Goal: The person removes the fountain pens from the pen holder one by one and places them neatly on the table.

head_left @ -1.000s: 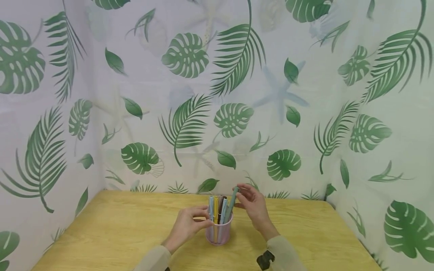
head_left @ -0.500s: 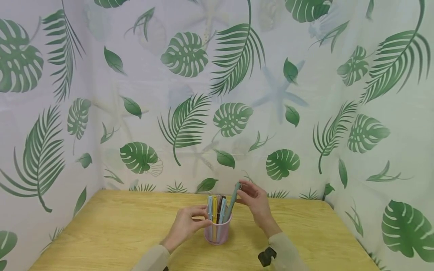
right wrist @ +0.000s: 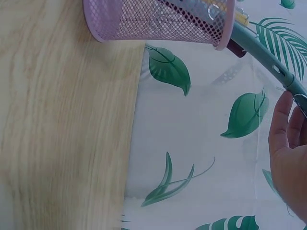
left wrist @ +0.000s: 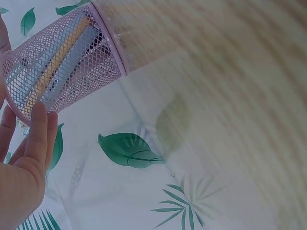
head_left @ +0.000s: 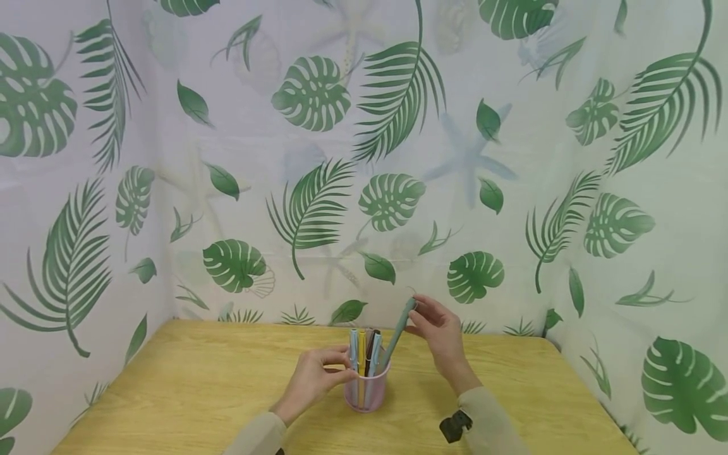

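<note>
A pink mesh pen holder [head_left: 371, 390] stands upright on the table, with several pens in it. My left hand [head_left: 315, 378] holds it near the rim from the left; the left wrist view shows the fingers [left wrist: 36, 139] against the mesh. A teal-green pen [head_left: 400, 328] leans up and right out of the holder, its lower end still inside the rim. The upper end is pinched by my right hand [head_left: 442, 335], at right above the holder. Light blue pens [head_left: 354, 347], a yellow pen [head_left: 362, 351] and a dark brown pen [head_left: 372, 349] stand in the holder.
The wood-grain table [head_left: 216, 379] extends on both sides of the holder. White sheeting [head_left: 318, 221] printed with green leaves hangs behind and at both sides. A black device [head_left: 455, 426] is strapped at the right wrist.
My right hand has moved up and to the right, drawing the teal-green pen further out and tilting it more. The left hand and the pen holder have stayed in place.
</note>
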A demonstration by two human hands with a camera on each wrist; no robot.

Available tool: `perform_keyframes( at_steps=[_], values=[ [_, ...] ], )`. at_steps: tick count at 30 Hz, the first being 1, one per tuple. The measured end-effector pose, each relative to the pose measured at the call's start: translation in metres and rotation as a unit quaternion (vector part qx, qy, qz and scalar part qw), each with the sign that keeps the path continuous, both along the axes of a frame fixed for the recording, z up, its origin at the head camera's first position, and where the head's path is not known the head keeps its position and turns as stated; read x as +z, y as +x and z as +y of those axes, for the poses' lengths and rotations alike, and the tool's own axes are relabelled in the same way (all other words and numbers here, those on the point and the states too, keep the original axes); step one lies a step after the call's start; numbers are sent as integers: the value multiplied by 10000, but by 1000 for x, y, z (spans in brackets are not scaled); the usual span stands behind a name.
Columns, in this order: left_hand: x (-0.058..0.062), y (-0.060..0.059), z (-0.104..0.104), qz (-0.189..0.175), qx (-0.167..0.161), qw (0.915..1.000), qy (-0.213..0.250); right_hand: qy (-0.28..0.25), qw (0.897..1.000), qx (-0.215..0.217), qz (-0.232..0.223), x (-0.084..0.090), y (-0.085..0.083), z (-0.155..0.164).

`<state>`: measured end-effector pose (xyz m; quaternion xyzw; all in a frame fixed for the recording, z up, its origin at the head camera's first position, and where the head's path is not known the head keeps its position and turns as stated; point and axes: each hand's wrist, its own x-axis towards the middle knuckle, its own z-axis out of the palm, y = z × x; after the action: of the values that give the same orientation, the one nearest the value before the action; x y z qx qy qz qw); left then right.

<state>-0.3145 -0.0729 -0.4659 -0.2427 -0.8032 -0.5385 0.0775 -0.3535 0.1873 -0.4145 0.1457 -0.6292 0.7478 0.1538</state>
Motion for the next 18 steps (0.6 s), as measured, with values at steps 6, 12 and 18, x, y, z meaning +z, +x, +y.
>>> perform_keyframes(
  at_steps=[6,12,18],
  values=[
    [1,1,-1,-12,23,10000,-8,44,9999,117,116,7,-1,2],
    [4,1,-1,-15,19,10000,-37,-78,9995,222,230,12,-1,6],
    [2,0,0,2,16,10000,-67,-144,9996,253,-14,9,-1,12]
  ],
)
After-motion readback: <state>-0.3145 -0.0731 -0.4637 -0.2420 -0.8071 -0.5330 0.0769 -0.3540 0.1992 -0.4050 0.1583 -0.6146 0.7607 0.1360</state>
